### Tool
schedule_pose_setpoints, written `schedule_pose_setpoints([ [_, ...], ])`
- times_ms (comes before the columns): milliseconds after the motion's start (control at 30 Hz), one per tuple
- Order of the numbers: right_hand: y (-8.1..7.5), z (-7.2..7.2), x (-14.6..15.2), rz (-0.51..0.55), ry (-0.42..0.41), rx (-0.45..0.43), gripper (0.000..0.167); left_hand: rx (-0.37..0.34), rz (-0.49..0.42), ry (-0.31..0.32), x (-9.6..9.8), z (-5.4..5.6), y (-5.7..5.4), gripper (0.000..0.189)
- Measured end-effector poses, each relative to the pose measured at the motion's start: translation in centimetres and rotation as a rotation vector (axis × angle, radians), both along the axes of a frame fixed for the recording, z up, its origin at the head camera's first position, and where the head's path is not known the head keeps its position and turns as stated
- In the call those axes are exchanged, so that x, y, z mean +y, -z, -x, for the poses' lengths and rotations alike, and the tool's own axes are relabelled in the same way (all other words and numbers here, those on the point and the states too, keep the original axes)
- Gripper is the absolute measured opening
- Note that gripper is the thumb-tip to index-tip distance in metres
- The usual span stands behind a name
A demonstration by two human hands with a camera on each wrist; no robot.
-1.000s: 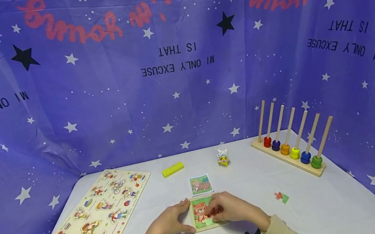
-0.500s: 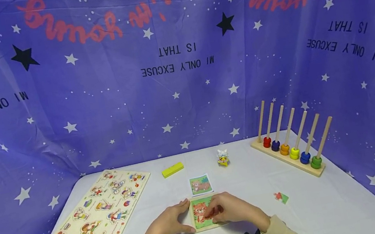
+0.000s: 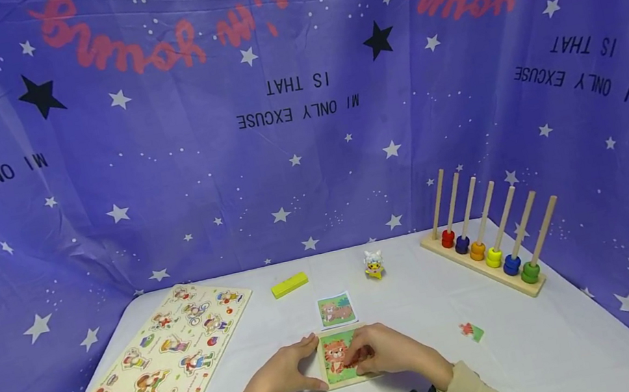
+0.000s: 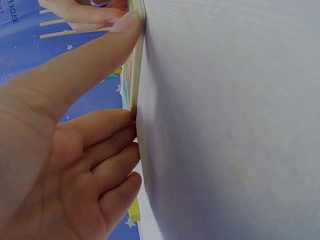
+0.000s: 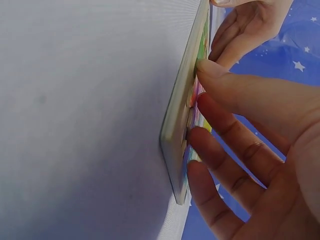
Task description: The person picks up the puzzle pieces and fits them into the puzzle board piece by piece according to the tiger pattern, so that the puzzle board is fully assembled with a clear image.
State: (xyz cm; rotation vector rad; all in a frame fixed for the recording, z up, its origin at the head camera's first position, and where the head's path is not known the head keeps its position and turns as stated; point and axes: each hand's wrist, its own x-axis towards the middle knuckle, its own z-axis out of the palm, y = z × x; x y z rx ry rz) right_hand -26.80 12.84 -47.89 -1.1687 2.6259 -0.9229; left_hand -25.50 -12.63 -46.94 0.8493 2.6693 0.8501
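A square wooden puzzle tray [image 3: 341,383] with a red tiger picture lies on the white table in the head view. My left hand [image 3: 284,369] holds its left side, thumb at the near corner and fingers at the far one; the left wrist view shows the thumb [image 4: 102,57] on the tray's edge. My right hand [image 3: 386,348] rests its fingertips on the picture, hiding the right part. In the right wrist view, its fingers [image 5: 227,132] touch the pieces and the thumb lies along the frame's inner edge. A loose tiger puzzle piece [image 3: 472,331] lies to the right.
A picture card [image 3: 336,309] sits just beyond the tray. A large figure puzzle board [image 3: 170,359] lies left, a yellow block [image 3: 290,285] and a small toy figure [image 3: 374,264] at the back. A wooden peg stand [image 3: 484,262] with coloured beads stands at right.
A pale bright patch beneath my right fingers has gone, and the picture there now looks flat and even. Both hands have hardly moved.
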Motion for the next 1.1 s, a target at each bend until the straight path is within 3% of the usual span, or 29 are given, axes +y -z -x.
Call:
schedule_pose_setpoints([
  [700,-0.5,-0.3,0.1,-0.062,-0.002,0.026,0.024,-0.018,0.01,-0.005,0.0,0.2,0.4,0.091],
  [1100,-0.7,-0.9,3.6,-0.014,0.059,0.0,0.029,-0.028,0.009,-0.004,-0.1,0.2,0.3,0.091],
])
